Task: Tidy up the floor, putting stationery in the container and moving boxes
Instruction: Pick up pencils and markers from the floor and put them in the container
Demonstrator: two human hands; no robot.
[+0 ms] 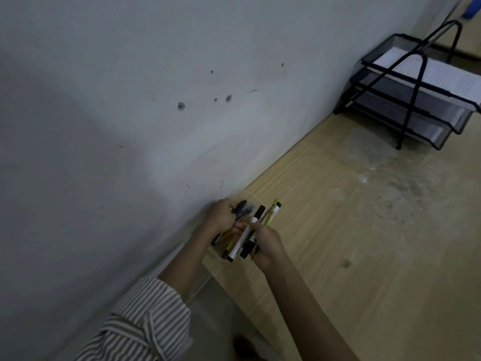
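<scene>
A small clear plastic container (217,252) stands on the wooden floor against the wall, with yellow pencils (227,237) lying in it. My left hand (220,216) grips a bunch of blue pens (243,210) over the container's far end. My right hand (265,243) holds a bundle of white markers with black caps (243,242) and a green pencil (270,213), angled over the container's right side. The container's walls are hard to make out behind the hands.
A black mesh paper tray rack (406,100) with white sheets stands on the floor at the far right against the grey wall (130,113). The wooden floor (364,217) has dusty smears. A blue object (472,11) shows at the top right corner.
</scene>
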